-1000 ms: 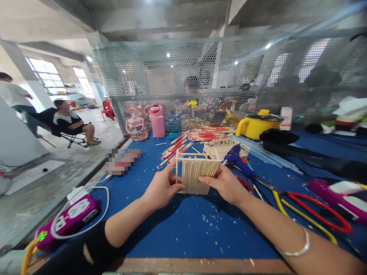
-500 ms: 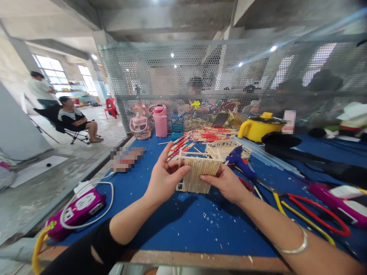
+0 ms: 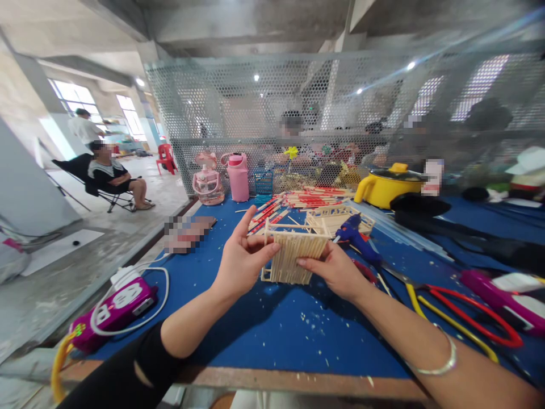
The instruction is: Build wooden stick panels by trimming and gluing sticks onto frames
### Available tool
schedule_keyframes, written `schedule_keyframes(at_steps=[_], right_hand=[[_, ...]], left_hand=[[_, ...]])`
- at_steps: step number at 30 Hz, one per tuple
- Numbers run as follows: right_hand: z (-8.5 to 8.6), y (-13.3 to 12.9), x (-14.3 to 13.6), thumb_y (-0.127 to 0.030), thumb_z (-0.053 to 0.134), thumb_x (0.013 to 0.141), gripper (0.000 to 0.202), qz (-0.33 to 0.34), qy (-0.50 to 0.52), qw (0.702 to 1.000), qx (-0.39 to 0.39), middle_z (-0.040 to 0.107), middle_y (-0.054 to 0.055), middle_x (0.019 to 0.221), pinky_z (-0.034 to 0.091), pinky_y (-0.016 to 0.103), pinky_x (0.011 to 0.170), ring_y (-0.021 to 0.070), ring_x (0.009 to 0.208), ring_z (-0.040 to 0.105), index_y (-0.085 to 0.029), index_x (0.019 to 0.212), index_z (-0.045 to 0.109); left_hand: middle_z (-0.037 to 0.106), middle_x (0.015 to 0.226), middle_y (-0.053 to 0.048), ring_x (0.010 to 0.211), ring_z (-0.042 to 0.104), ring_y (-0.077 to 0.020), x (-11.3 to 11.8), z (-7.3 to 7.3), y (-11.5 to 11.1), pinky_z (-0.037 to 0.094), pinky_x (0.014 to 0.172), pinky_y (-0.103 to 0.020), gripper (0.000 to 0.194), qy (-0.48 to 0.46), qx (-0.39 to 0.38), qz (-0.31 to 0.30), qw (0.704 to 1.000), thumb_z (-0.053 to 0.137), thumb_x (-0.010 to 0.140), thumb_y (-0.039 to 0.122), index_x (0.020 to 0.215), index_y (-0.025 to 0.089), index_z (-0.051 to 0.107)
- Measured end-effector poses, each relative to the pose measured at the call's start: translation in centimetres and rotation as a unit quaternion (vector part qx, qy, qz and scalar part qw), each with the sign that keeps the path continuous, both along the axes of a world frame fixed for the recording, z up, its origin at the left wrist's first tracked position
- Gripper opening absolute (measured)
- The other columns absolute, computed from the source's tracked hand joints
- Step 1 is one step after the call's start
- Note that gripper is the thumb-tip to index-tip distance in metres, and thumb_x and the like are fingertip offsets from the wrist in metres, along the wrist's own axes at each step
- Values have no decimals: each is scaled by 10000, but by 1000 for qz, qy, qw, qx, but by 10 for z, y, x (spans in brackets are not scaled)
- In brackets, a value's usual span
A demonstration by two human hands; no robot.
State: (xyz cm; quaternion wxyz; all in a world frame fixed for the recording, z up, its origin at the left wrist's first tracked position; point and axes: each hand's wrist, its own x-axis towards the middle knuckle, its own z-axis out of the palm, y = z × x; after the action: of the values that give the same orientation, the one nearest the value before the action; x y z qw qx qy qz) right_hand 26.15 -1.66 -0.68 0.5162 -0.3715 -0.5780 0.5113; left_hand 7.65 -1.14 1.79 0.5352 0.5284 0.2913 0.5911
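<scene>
Your left hand (image 3: 244, 258) and right hand (image 3: 338, 267) are both clamped on the small stick frame (image 3: 296, 255), one at each side, your thumbs on its near face, holding it above the blue tabletop (image 3: 272, 346). Just beyond it a second stick frame (image 3: 336, 218) lies by the blue glue gun (image 3: 360, 238), with red-wrapped sticks (image 3: 313, 197) behind and the yellow pot (image 3: 387, 190) farther back to the right
</scene>
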Motion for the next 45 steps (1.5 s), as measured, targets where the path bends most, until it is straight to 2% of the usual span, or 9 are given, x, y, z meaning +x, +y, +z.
schedule_keyframes(at_steps=[15,20,23,26,28,31,38,41,45], right_hand=[[1,-1,-2,-299,770,635,425,-1,-19,1000,21,719,45,1031,479,419,937,231,1003,646,-199,1022,627],[2,-1,-1,-293,768,635,400,4,-28,1000,7,722,46,1015,484,414,927,226,975,657,-201,1002,636],[3,-1,0,-294,768,634,395,3,-33,999,1,719,49,1034,489,413,919,224,959,662,-202,997,638],[4,-1,0,-300,768,632,403,7,-36,999,-2,720,47,1036,491,404,916,217,947,665,-199,999,635],[4,-1,0,-303,771,627,409,8,-38,999,-2,722,48,1030,492,410,915,216,936,667,-198,997,633],[2,1,1,-307,771,626,397,5,-34,999,2,717,48,1041,486,423,923,218,942,665,-201,981,626],[-2,4,2,-324,755,653,440,-5,-34,999,25,689,64,1104,453,438,968,228,1032,631,-208,1041,585],[-2,6,1,-347,737,682,469,-8,-34,999,39,672,67,1137,441,436,987,228,1073,611,-221,1099,563],[-3,8,1,-355,698,730,423,13,-47,997,52,657,56,1167,437,423,996,216,1091,601,-233,1114,569]], left_hand=[[641,600,71,574,578,-68,1,-2,1,468,627,-191,875,13,11,3,1000,734,666,155,1425,155,299],[643,655,57,638,594,-67,0,-9,1,480,682,-186,812,10,31,11,999,727,693,159,1404,164,335],[691,774,2,742,633,-107,-2,-17,1,499,743,-222,713,40,77,24,996,713,728,198,1367,181,399],[722,892,-50,795,655,-140,-6,-25,2,510,752,-249,511,88,128,53,986,655,793,250,1277,184,502],[727,901,-54,775,657,-141,-8,-28,3,510,729,-247,391,116,154,71,979,614,827,268,1204,179,557],[727,889,-51,755,654,-141,-11,-29,4,508,718,-248,333,149,178,80,969,585,846,274,1166,180,586],[709,792,-30,695,644,-130,-17,-24,6,499,641,-220,396,214,211,94,949,569,844,250,1236,186,563],[700,796,-17,654,622,-106,-16,-26,8,496,640,-213,507,234,207,79,947,574,835,239,1330,196,471],[692,838,-22,746,633,-122,-13,-31,11,506,755,-265,718,202,152,33,967,605,805,220,1437,201,265]])
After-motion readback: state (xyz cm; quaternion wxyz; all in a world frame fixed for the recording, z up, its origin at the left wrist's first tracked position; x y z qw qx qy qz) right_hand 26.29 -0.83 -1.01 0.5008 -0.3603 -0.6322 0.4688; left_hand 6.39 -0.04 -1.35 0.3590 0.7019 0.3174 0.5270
